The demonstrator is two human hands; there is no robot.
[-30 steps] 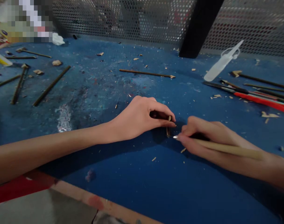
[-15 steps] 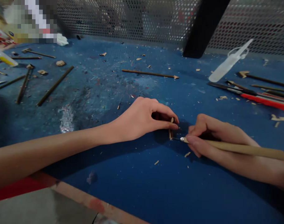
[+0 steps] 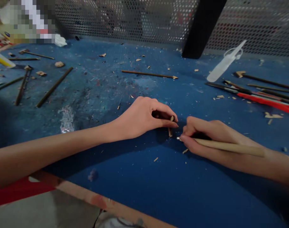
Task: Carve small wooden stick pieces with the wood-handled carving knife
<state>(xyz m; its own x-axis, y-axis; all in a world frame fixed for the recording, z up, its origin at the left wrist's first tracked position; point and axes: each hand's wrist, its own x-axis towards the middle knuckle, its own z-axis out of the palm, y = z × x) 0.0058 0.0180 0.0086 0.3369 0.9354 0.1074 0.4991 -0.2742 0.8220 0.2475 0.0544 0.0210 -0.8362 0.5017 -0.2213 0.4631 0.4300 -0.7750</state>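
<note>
Thumb and fingers of my left hand (image 3: 144, 117) pinch a small piece of wooden stick (image 3: 170, 131), whose lower end points down towards the tabletop. Part of that piece is hidden behind the thumb. Just to the right, my right hand (image 3: 203, 134) grips a carving knife (image 3: 232, 147) like a pen. Its pale wooden handle slants back over the wrist, and its metal collar shows beyond the fingertips, close to the piece's lower end. The thin blade is too faint to make out, so contact with the wood cannot be told.
The blue tabletop (image 3: 135, 183) carries scattered wood shavings. Beyond my hands lies a thin dark stick (image 3: 146, 74). Several sticks lie at the left. A red-handled utility knife (image 3: 265, 101) and a white nozzle bottle (image 3: 221, 68) are at the right. A perforated metal screen (image 3: 125, 22) stands behind.
My right hand has moved left with the carving knife, bringing the collar closer to the wooden piece. My left hand keeps its pinch. The whole view has shifted slightly.
</note>
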